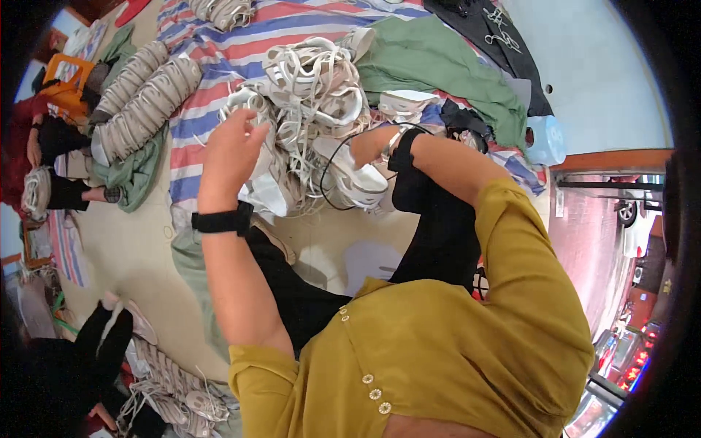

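A heap of beige and white shoe uppers (314,80) with loose pale laces lies in front of me on a striped cloth. My left hand (235,146) is raised at the heap's left side, fingers apart, with nothing seen in it. Close by is a beige-and-white shoe upper (270,171). At the heap's right side my right hand (372,146) reaches down over another pale shoe upper (358,182); its fingers are mostly hidden, so a grip cannot be made out. A thin black cord (325,175) loops beside that hand. Both wrists wear black straps.
Long rows of nested uppers (146,109) lie at the left, near a seated person. Another person sits at the lower left beside more uppers (175,394). Green cloth (438,66), scissors (502,40) and a light-blue container (548,139) are at the right, near a doorway.
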The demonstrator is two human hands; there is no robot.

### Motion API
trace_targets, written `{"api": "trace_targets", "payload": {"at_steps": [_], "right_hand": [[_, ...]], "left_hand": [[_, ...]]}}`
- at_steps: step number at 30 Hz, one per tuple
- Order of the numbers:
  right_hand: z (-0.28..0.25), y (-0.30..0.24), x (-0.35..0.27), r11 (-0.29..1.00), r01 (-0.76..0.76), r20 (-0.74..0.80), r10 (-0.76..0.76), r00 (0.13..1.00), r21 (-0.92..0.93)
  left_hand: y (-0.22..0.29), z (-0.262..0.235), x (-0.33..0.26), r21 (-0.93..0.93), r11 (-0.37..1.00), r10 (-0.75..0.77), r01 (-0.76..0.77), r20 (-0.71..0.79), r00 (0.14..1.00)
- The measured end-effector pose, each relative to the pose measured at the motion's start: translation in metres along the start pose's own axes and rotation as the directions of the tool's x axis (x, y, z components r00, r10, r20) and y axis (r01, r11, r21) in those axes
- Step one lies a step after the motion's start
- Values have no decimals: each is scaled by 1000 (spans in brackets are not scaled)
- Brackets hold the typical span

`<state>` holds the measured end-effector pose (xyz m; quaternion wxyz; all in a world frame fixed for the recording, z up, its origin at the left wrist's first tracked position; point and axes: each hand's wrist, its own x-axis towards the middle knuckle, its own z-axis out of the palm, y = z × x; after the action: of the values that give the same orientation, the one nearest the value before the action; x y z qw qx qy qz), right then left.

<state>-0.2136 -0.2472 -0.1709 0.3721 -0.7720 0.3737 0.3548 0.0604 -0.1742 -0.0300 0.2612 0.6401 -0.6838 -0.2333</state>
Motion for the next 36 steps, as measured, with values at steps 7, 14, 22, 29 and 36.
{"api": "trace_targets", "payload": {"at_steps": [7, 14, 22, 29, 36], "right_hand": [[27, -13, 19, 928, 235, -428, -344, 836, -288], [28, -23, 29, 916, 146, -564, -350, 748, -374], [30, -30, 18, 708, 258, -416, -626, 660, -657], [68, -21, -7, 776, 523, 514, -306, 801, -353], [81, 68, -10, 836, -220, -194, 139, 971, -502]], "left_hand": [[15, 29, 6, 67, 995, 70, -74, 65, 995], [27, 29, -2, 65, 993, 91, -95, 56, 994], [37, 34, -10, 99, 991, 82, -87, 57, 995], [41, 37, -8, 129, 991, 17, -38, 156, 988], [37, 44, -2, 153, 986, 42, -64, 144, 989]]}}
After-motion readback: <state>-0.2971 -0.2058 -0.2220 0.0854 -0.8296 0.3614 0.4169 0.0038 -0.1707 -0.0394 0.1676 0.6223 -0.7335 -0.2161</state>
